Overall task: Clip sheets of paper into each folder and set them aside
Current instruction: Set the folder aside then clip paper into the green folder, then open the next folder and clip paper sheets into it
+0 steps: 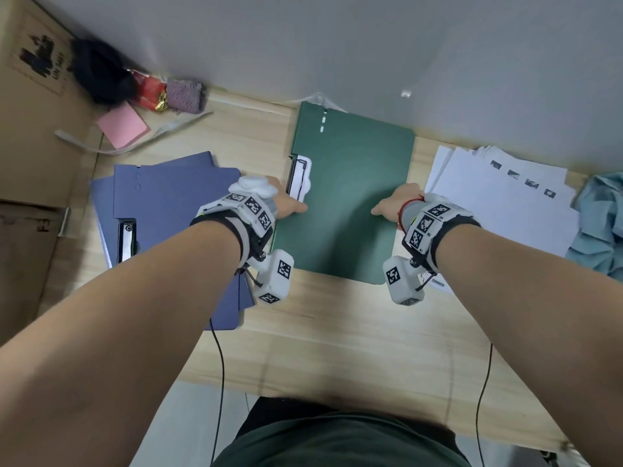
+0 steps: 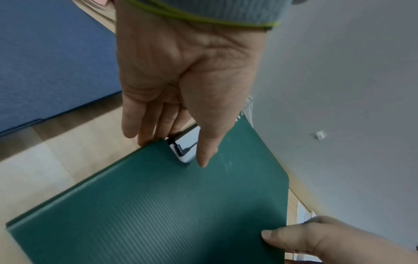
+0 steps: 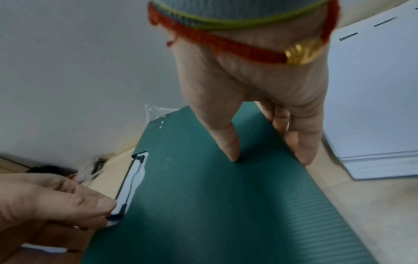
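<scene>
Pale wooden desk [image 1: 337, 332] carries the green folder [image 1: 350, 197], long axis pointing away; left hand [image 1: 286, 203] and right hand [image 1: 394, 205] pinch its opposite long edges.

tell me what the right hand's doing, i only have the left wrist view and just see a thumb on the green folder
Observer: The right hand pinches the right edge of the green folder, thumb on top, fingers going beneath.
Operator: any loose paper left
Observer: Yes, a stack of white sheets lies on the table, right of the folder.
Operator: whats the blue on my left
Observer: Blue folders lying overlapped, a metal clip showing near their left edge.
</scene>
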Demonstrator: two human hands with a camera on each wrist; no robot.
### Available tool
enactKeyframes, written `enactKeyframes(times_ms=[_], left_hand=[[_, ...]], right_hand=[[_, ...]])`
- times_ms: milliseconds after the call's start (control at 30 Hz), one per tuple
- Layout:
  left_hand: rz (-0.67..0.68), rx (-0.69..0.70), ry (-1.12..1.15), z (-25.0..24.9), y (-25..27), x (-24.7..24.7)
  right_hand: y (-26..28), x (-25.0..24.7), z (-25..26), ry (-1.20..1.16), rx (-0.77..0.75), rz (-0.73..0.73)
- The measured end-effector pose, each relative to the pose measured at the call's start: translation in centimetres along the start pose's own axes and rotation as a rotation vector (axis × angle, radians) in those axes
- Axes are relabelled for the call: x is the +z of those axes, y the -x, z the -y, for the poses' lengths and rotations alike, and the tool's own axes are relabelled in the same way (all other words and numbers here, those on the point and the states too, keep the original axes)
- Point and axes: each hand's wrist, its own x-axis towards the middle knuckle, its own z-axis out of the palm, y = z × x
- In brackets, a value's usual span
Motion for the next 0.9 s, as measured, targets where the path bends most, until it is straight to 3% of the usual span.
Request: enactKeyframes(times_ms=[100, 200, 300, 400, 600, 700, 900], left_hand=[[-0.128, -0.079, 0.118, 2.4, 0.1, -1.2], [-0.293, -0.218, 0.197, 5.4, -0.2, -2.7], [-0.352, -0.446, 0.237, 9.1, 0.5, -3.6], [-0.348, -0.597, 0.267, 13.8, 1.6, -3.1], [-0.261, -0.565, 0.372, 22.0, 1.4, 0.7], [-0.313, -0.566, 0.37, 22.7, 2.7, 1.6], [-0.205, -0.575, 0.307, 23.7, 3.9, 1.0]], right_hand=[[1.2, -0.3, 1.4, -0.108, 0.009, -0.138], [3.1, -0.6, 4.0, -0.209, -0.163, -0.216], [6.3, 0.0, 7.5, -0.319, -0.4, 0.009], [9.1, 2.6, 10.9, -0.284, -0.508, 0.213], [12.1, 8.3, 13.9, -0.296, -0.493, 0.38], [12.6, 10.4, 14.6, -0.264, -0.467, 0.4], [12.8, 12.8, 15.0, -0.429, -0.375, 0.487]])
